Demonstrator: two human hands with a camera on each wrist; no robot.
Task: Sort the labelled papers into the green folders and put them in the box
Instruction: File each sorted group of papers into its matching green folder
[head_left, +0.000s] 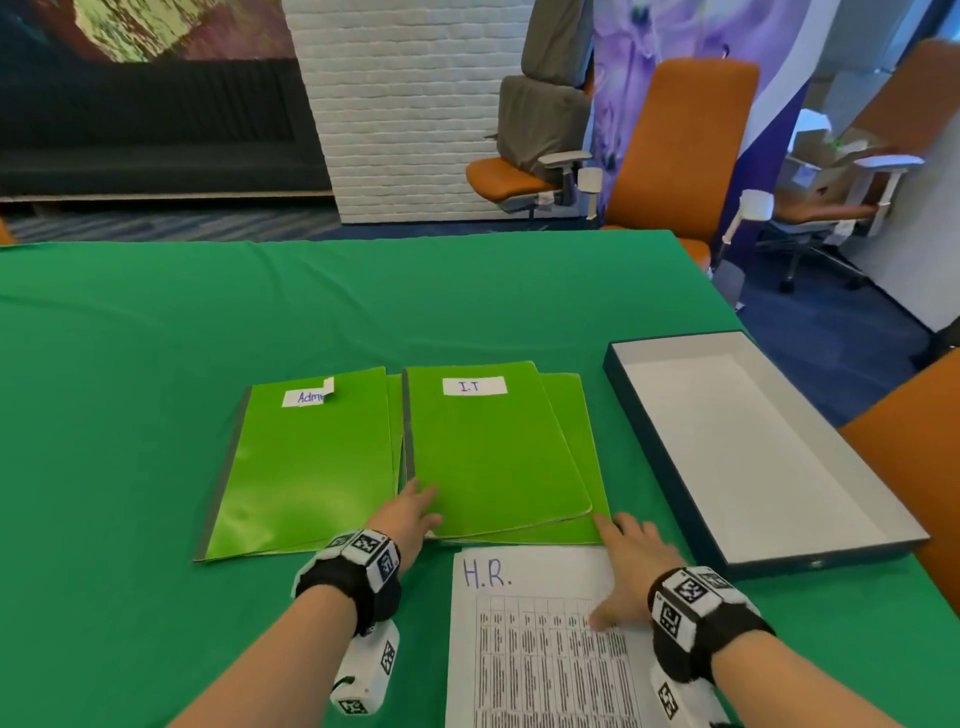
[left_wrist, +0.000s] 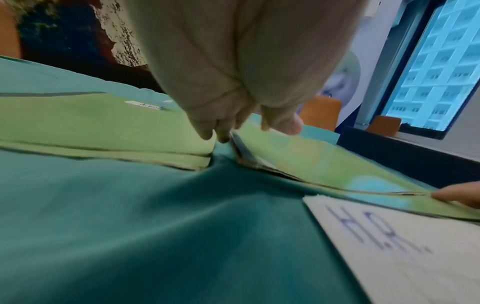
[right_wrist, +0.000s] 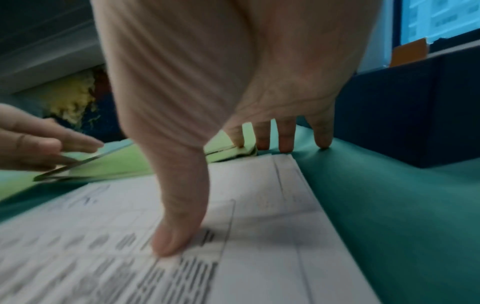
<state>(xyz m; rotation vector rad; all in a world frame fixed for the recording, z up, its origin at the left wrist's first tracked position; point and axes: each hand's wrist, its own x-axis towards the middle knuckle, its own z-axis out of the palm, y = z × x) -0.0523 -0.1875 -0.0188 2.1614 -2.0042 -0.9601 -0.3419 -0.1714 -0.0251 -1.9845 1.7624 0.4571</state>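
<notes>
A green folder labelled "I.T" lies on another green folder, beside one labelled "Adm". My left hand pinches the I.T folder's near-left corner, thumb on the cover, and that corner is slightly raised. The H.R. paper lies just in front of the folders. My right hand is spread flat. Its thumb presses on the paper and its index fingertip touches the folders' near-right corner. The open, empty box sits to the right.
Everything rests on a green tablecloth. The box's dark wall stands close to my right hand. Orange chairs stand beyond the table's far right corner, and another orange chair back rises at the right edge.
</notes>
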